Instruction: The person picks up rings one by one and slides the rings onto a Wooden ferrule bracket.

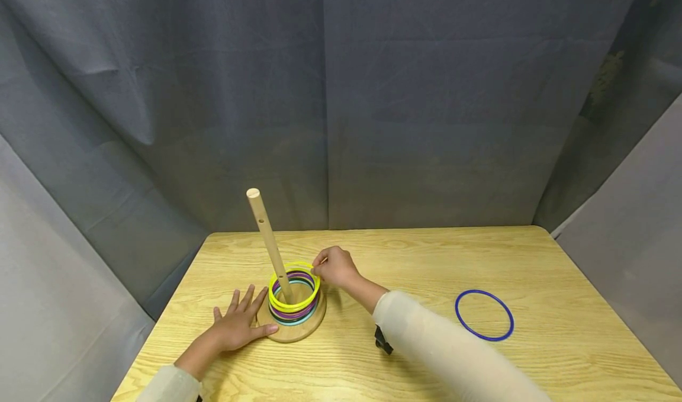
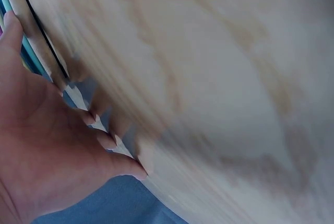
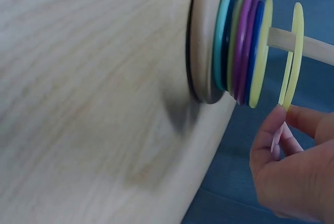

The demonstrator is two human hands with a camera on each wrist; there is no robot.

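Standing on a pale wooden table [image 1: 559, 354], with creased grey cloth [image 1: 426, 106] hung behind it and down both sides, is one round wooden base [image 1: 314, 324] with a single tall wooden peg [image 1: 266, 236]. Around the peg lies a stack of thin plastic rings [image 1: 292, 316]; the right wrist view shows about six edges in teal, dark blue, purple and yellow-green. One more yellow-green plastic ring [image 1: 308, 267] is over the peg, tilted above the stack, its far right edge pinched in the fingers [image 3: 276, 125] of the right hand [image 1: 334, 267]. The left hand [image 1: 237, 325] lies flat on the table, fingers spread, thumb against the base's near left rim. One blue plastic ring [image 1: 484, 315] lies alone well to the right.
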